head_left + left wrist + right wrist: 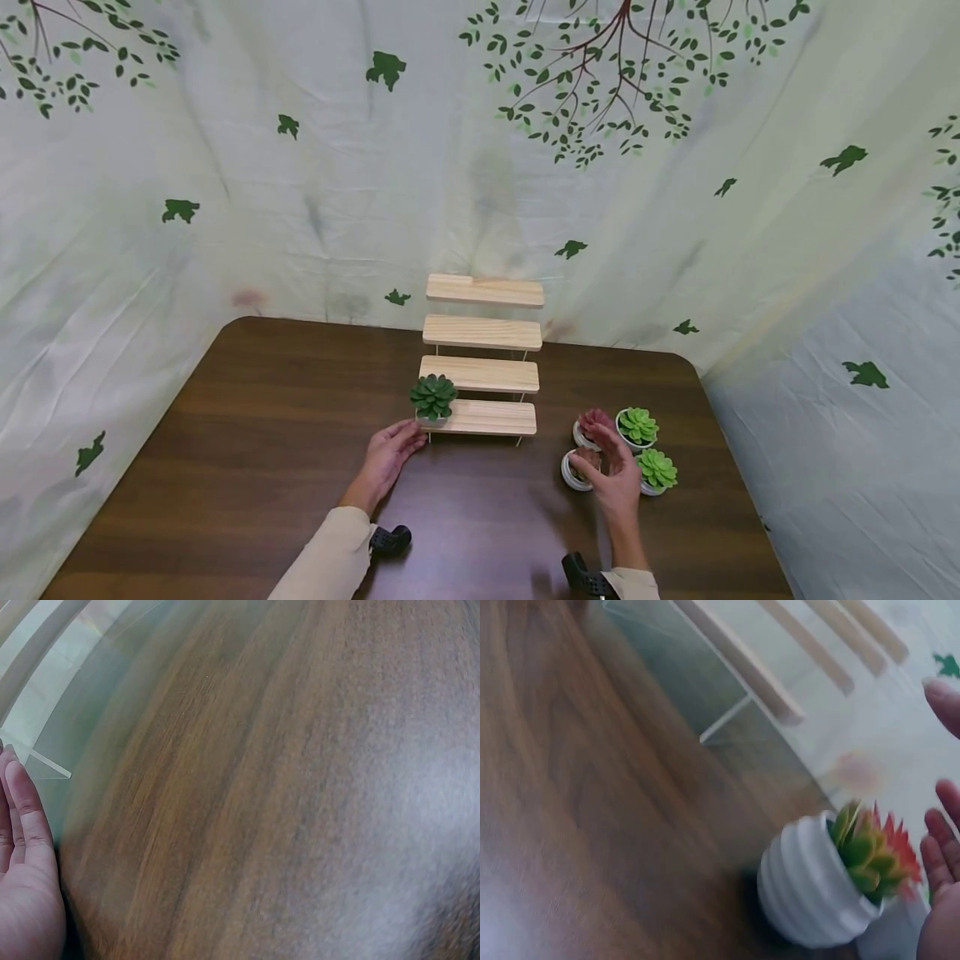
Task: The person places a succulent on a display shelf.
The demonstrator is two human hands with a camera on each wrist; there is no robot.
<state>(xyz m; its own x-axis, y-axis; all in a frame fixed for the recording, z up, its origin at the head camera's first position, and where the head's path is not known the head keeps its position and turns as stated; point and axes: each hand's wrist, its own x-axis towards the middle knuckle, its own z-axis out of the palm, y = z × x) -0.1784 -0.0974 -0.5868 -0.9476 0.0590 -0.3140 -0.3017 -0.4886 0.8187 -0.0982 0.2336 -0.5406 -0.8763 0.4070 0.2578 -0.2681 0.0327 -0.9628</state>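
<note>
Succulents (657, 468) crowd the unclenched right hand (618, 479) — left hand (384, 462), at the shelf (491, 417), grip unclear.

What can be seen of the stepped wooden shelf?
The shelf has four pale boards, apparently wood, with rounded corners, rising backward on thin, seemingly clear supports. It stands upright on the brown table. A dark green potted succulent sits at the left end of its lowest board; the left hand is beside it, shelf contact unclear.

Soft light fills the head view, with sheen on the table (487, 517) near six o'clock and faint shadows at eight o'clock from the right hand (617, 479). Glare whitens the left wrist view toward four o'clock; in the right's, the pot (802, 885) is blurred.
</note>
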